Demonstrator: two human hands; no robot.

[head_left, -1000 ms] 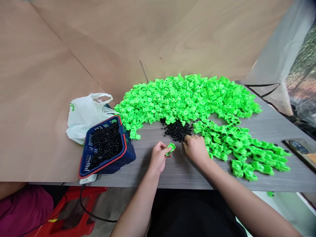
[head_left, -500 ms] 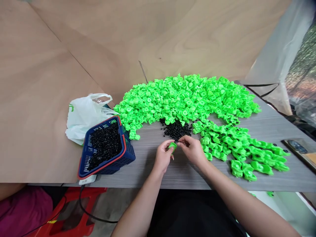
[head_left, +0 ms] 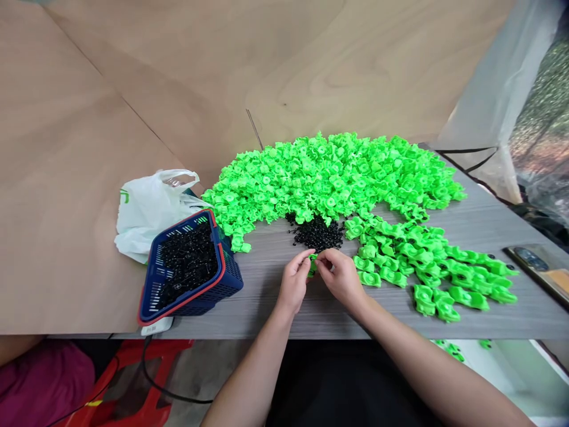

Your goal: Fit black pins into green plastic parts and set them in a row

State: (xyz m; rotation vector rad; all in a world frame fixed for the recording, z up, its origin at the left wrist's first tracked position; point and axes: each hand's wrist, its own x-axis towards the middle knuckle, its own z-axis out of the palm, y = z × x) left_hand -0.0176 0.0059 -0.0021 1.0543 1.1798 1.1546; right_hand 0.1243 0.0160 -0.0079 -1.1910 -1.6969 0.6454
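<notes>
My left hand [head_left: 293,281] is closed around a small bright green plastic part [head_left: 312,265], mostly covered by the fingers. Against the same part, my right hand [head_left: 340,276] has thumb and forefinger pinched together; whatever lies between those fingertips is too small or hidden to make out. Just beyond both hands lies a small heap of black plastic pieces [head_left: 319,233]. Behind it rises a large pile of green plastic parts [head_left: 329,172]. To the right of my right hand, more green parts [head_left: 400,255] lie in rough rows, some with black pieces showing in them.
A blue basket [head_left: 235,279] with a red rim holds many black pieces, left of my hands. Behind it sits a white plastic bag [head_left: 146,207]. A phone [head_left: 533,264] lies at the right. Below left are a red stool [head_left: 146,409] and another person's magenta clothing [head_left: 48,385].
My right hand has come in closer to the left, and its fingertips now meet at the green part. The green part has turned and is more hidden. The view has shifted slightly.
</notes>
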